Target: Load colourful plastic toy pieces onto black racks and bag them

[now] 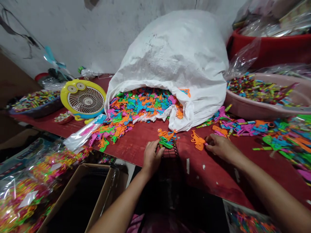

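Note:
My left hand point(152, 157) is curled at the edge of a small stack of orange, blue and green plastic toy pieces point(167, 139), thumb and fingers closed on its side. Just below that stack is a black wire mesh point(170, 152). My right hand point(222, 147) is closed, its fingertips at the end of a flat orange plastic toy piece point(198, 141) on the red table point(148, 136); a bit of pink shows at the fingertips. Behind both hands, a big white sack point(175, 51) lies with its mouth towards me, spilling many colourful toy pieces point(141, 103).
A yellow fan point(84, 99) stands left of the sack. On the right are a pink basin point(257, 108) of small wrapped items and loose toy pieces point(282, 142). At lower left, an open cardboard box point(97, 197) stands beside clear bags of bright pieces point(29, 194).

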